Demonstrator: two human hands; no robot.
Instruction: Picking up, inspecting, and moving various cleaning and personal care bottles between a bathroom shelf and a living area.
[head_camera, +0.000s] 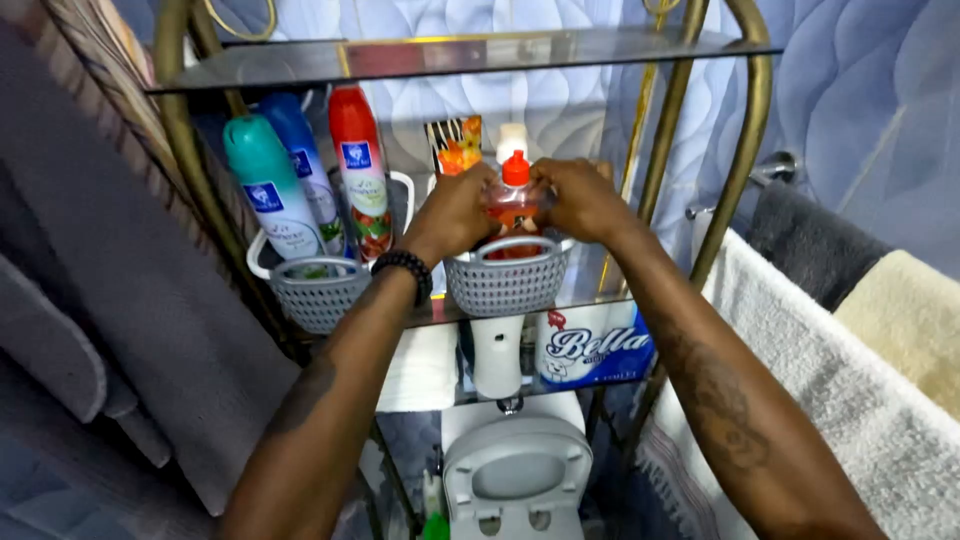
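Observation:
Both of my hands close around a clear bottle with a red cap (516, 195) that stands in a grey woven plastic basket (505, 280) on a glass shelf. My left hand (455, 212) grips its left side; a black bead bracelet sits on that wrist. My right hand (580, 200) grips its right side. A white-capped bottle (513, 137) and a patterned orange box (456, 145) show just behind.
A second grey basket (315, 290) on the left holds three spray cans: teal (262, 185), blue (307, 165) and red (358, 165). Gold metal shelf frame (745, 150) surrounds it. Below are a white dispenser (497, 355), a paper pack (592, 350) and a toilet (515, 475). Towels (850, 390) hang right.

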